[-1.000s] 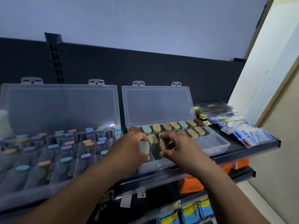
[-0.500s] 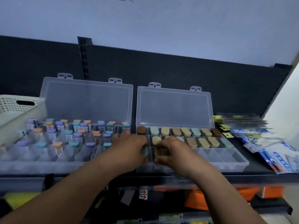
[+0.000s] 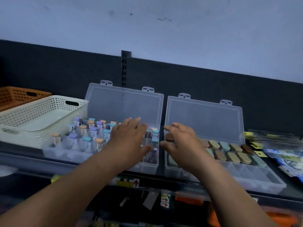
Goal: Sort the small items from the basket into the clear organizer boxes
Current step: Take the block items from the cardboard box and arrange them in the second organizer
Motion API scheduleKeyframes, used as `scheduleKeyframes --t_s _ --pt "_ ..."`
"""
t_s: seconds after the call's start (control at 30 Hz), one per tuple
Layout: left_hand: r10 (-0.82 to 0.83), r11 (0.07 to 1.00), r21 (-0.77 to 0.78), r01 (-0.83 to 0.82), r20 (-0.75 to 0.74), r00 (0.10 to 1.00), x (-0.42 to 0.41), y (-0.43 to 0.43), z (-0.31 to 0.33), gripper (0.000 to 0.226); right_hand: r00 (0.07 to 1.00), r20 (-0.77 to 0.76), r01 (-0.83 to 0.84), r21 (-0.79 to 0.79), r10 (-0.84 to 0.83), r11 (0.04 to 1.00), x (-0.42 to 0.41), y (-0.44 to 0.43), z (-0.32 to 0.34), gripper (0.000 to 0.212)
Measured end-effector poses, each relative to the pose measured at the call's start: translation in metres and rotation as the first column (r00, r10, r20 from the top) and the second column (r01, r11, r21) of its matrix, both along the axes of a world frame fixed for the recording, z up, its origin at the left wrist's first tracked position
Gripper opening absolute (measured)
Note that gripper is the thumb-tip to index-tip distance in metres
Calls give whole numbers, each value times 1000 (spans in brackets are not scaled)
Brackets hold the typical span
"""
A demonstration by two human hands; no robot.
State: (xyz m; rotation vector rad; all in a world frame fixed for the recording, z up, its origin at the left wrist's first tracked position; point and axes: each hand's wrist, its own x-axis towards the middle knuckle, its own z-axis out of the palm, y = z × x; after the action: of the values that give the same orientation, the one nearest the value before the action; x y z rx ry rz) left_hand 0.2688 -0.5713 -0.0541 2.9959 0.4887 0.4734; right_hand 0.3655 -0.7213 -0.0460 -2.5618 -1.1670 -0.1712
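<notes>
**Both hands hover open over the two organizer boxes**

Two clear organizer boxes sit side by side on a dark shelf (image 3: 21,159). Their lids stand open and lean back against the black back panel (image 3: 213,79).

The left hand (image 3: 129,143) is over the right-hand part of the left organizer box (image 3: 147,169), palm down. Its fingers are straight and spread, and nothing shows in its grasp. The box under it holds small vials (image 3: 93,130) standing upright in its compartments, with purple, teal and orange caps.

The right hand (image 3: 183,141) is over the left end of the right organizer box (image 3: 255,176). Its fingers are loosely curved with the thumb out to the side, and they hold nothing visible. Flat oblong pieces (image 3: 234,157) in tan, green and brown fill the back two rows of this box, and the hand covers some of them.

The two hands are close together but apart, on either side of the gap between the boxes.

A cream perforated basket (image 3: 32,112) stands just to the left of the left box, touching or nearly touching its lid. An orange basket (image 3: 16,95) sits behind the cream one. Blurred printed packets (image 3: 287,154) lie on the shelf to the right of the right box.
</notes>
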Motion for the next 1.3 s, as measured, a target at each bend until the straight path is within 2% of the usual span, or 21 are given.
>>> scheduleKeyframes --t_s 0.1,0.37,0.53,0.67,0.83,1.03,1.3 --pt "77 995 57 -80 55 996 -31 32 5 76 998 53 -38 6 37 999 -17 35 0 64" --pt "194 971 116 -207 114 974 -142 130 14 80 982 73 -174 11 173 985 -102 147 2 67" --pt "297 942 142 -304 65 953 -217 194 17 79 965 91 -248 -3 248 969 -163 220 4 67" --pt "383 918 102 -384 29 923 -279 242 17 80 943 109 -314 -23 315 949 -209 277 3 69" --pt "448 891 93 -445 -12 894 -345 289 17 80 916 69 -396 -20 396 918 -261 337 2 69" --pt "499 865 54 -498 -1 867 -388 340 20 81 885 26 -463 -52 465 885 -298 392 16 69" --pt "587 809 -19 -587 4 809 -411 418 20 82 839 12 -544 -29 544 839 -301 485 35 72"
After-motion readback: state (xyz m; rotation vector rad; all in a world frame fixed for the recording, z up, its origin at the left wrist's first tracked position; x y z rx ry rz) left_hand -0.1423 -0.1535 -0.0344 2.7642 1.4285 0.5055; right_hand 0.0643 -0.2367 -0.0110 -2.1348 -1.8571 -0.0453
